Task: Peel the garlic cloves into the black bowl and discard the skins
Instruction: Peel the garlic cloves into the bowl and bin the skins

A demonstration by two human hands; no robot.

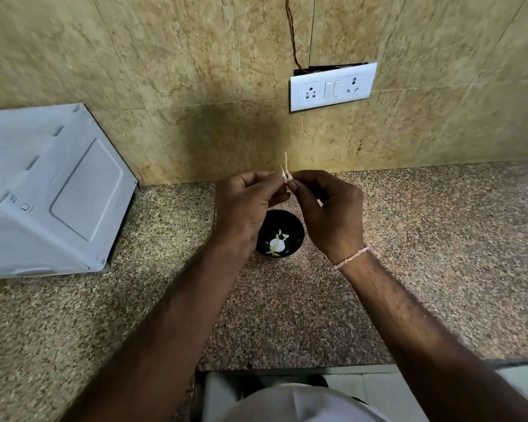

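A small black bowl stands on the speckled granite counter, holding a white garlic piece and pale skin bits. Above the bowl, my left hand and my right hand meet fingertip to fingertip, both pinching one garlic clove. Thin strips of pale skin stick up from the clove. My left hand partly hides the bowl's left rim.
A white appliance sits on the counter at the left, against the tan tiled wall. A white socket and switch plate with a brown wire above it is on the wall. The counter's front edge runs near my body.
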